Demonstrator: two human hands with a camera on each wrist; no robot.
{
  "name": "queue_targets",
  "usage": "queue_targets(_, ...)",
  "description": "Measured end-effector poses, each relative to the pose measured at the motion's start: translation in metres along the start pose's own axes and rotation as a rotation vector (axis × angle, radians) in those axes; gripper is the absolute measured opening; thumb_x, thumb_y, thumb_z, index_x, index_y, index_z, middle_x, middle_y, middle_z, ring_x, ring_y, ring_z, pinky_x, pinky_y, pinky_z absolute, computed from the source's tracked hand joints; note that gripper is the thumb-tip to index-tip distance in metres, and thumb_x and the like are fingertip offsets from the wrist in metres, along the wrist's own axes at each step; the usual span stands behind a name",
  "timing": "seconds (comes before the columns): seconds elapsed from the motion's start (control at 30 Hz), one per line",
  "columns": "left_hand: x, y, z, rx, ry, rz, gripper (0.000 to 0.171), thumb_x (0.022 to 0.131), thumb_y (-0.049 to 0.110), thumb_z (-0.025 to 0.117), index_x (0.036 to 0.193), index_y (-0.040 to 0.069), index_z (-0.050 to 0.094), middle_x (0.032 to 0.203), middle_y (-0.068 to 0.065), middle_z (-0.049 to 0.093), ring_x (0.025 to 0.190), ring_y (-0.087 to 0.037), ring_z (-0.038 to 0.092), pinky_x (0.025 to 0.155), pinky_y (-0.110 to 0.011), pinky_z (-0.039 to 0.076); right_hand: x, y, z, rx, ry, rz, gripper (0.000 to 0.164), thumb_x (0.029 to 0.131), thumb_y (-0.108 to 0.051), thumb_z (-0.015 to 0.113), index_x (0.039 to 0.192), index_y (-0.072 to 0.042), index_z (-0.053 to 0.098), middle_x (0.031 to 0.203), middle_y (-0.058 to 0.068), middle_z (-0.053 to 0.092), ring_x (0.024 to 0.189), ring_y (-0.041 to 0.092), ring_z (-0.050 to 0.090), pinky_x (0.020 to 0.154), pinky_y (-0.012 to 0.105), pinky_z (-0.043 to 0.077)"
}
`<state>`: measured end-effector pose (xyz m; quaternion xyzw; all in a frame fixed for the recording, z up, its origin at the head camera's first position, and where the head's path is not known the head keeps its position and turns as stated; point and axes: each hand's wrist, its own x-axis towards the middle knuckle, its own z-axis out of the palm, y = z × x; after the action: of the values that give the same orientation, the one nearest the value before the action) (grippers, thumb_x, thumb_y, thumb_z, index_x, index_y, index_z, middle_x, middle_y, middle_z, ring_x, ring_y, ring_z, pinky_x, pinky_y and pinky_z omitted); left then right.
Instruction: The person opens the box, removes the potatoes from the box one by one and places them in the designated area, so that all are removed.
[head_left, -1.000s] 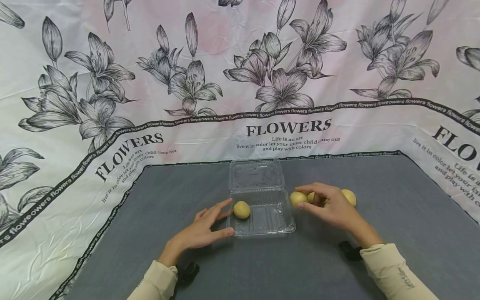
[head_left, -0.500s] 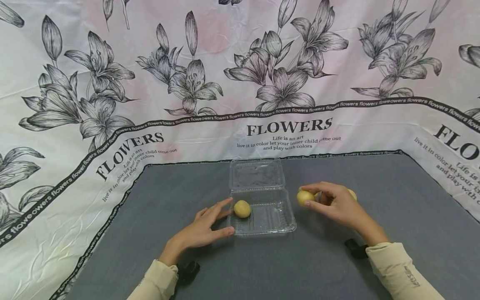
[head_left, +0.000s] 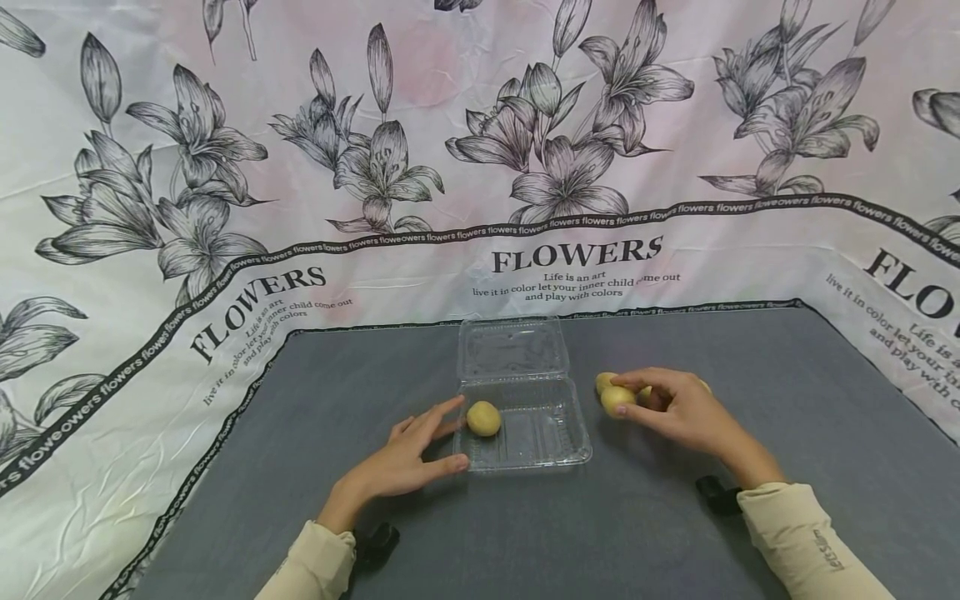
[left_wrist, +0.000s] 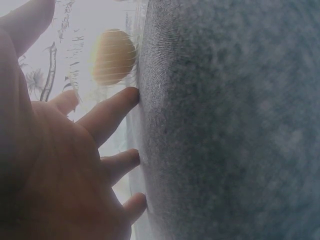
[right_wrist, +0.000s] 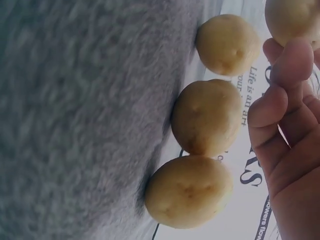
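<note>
In the head view, my right hand [head_left: 678, 408] pinches a potato [head_left: 618, 402] between thumb and fingers, right of the clear plastic clamshell box [head_left: 525, 461]. The right wrist view shows this held potato [right_wrist: 294, 21] at the top right, raised above the others. Beneath it stand three more: a small potato [right_wrist: 228, 45], a middle potato [right_wrist: 206, 117] and a lower potato [right_wrist: 189, 192]. My left hand [head_left: 408, 458] has its fingers spread at the box's left side, thumb at the front corner. A single potato [head_left: 483, 419] lies inside the box at the left.
The box's lid [head_left: 513, 350] lies folded back toward the rear cloth. A grey cloth [head_left: 525, 533] covers the table, and a flower-printed curtain [head_left: 420, 183] encloses it at the back and sides. Black wrist cameras [head_left: 718, 497] sit under both cuffs.
My right hand has shifted a little to the right with the potato in its fingers. Another potato now shows behind the held one. The left hand and box stay put.
</note>
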<state>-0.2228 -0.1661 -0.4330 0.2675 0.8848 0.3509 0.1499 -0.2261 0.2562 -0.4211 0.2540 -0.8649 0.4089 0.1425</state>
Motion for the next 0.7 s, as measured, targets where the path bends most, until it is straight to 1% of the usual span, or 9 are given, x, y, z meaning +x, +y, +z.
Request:
queue_targets(0.23,-0.0004,0.0001,0.0001,-0.001,0.004,-0.001,0.086,0.098,0.051,0.063,0.165,0.032,0.012,0.160,0.006,0.044,0.154,-0.017,0.032,0.122,-0.067,-0.002,-0.0022,0.0046,-0.0020,-0.030,-0.040,0.023,0.033,0.084,-0.012,0.084,0.116,-0.013,0.075,0.098,0.007,0.076,0.055,-0.002,0.050,0.047,0.021,0.042)
queue_targets(0.47,0.0002,-0.0013,0.0006,-0.002,0.007,-0.004,0.086,0.098,0.052,0.063,0.165,0.033,0.012,0.160,0.006,0.044,0.154,-0.016,0.033,0.122,-0.066,-0.002,-0.0028,0.0055,-0.0022,-0.063,-0.049,0.042,0.029,0.084,-0.018,0.085,0.112,-0.016,0.077,0.095,0.001,0.077,0.056,-0.002,0.049,0.049,0.020,0.042)
queue_targets(0.7,0.0003,-0.0014,0.0007,0.005,0.008,-0.004,0.086,0.098,0.053,0.063,0.165,0.032,0.013,0.159,0.007,0.045,0.155,-0.017,0.031,0.122,-0.067,-0.002,-0.0037,0.0089,-0.0027,-0.101,-0.073,0.032,0.029,0.083,-0.022,0.086,0.111,-0.017,0.078,0.093,-0.005,0.075,0.058,-0.002,0.048,0.051,0.020,0.041)
